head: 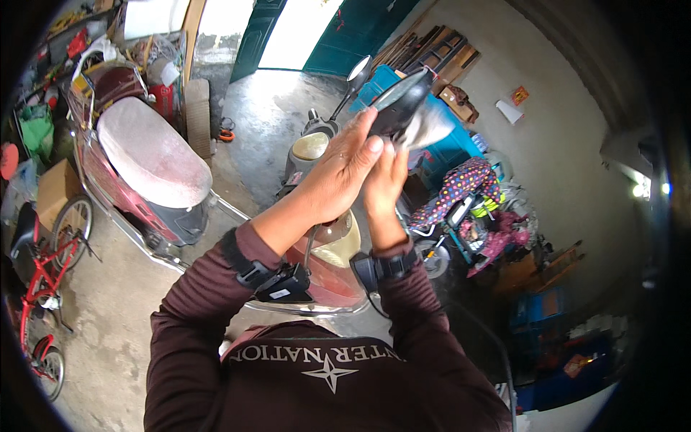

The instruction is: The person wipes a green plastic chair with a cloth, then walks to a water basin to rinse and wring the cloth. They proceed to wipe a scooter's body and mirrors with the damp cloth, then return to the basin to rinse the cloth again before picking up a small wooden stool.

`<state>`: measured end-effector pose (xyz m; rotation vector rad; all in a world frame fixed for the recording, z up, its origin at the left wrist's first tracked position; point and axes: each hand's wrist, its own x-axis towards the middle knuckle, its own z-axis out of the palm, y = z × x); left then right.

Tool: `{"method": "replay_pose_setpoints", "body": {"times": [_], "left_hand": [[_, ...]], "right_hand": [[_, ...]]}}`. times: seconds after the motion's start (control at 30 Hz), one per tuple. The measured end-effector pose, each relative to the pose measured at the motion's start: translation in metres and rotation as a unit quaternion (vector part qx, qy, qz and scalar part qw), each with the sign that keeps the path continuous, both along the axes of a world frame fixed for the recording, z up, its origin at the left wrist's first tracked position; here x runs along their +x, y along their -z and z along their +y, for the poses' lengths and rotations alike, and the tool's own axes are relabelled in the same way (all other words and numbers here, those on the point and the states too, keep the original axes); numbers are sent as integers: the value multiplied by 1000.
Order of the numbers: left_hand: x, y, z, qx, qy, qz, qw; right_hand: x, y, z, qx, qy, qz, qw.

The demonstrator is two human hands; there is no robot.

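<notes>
A black rear-view mirror (pixel 402 102) is raised before me, with its glass turned up and to the left. My left hand (pixel 337 173) lies along its lower left rim, fingers and thumb against the housing. Close beside it, my right hand (pixel 386 183) has its fingertips at the housing's underside. A whitish cloth (pixel 429 128), partly blurred, spreads out from behind these fingers. Below my hands stands a red motor scooter with a yellowed lens (pixel 345 240). Its other mirror (pixel 359 73) rises on a stalk farther off. The mirror's own stalk is hidden by my hands.
A second scooter with a dusty seat (pixel 154 154) stands at left, near a red bicycle (pixel 40 291). Metal guard bars (pixel 318 310) curve around the near scooter. At right are a blue bin (pixel 448 143) and a vehicle under a dotted cover (pixel 459 186).
</notes>
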<state>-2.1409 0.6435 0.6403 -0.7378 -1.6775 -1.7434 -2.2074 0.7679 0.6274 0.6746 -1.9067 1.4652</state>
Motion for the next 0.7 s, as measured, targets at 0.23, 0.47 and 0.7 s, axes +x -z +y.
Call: {"method": "replay_pose_setpoints", "body": {"times": [0.23,0.47,0.7], "left_hand": [[49,34,-36,178,297,-146,927],[63,61,-51,521,485,-212,670],[-50,-48,-39,91,143,75,983]], "right_hand": [[81,-14,9,96,-279,-58,954],[81,-24,-5,179,-125,147,965],[-5,-79,-6,-45,-147,61,986]]}}
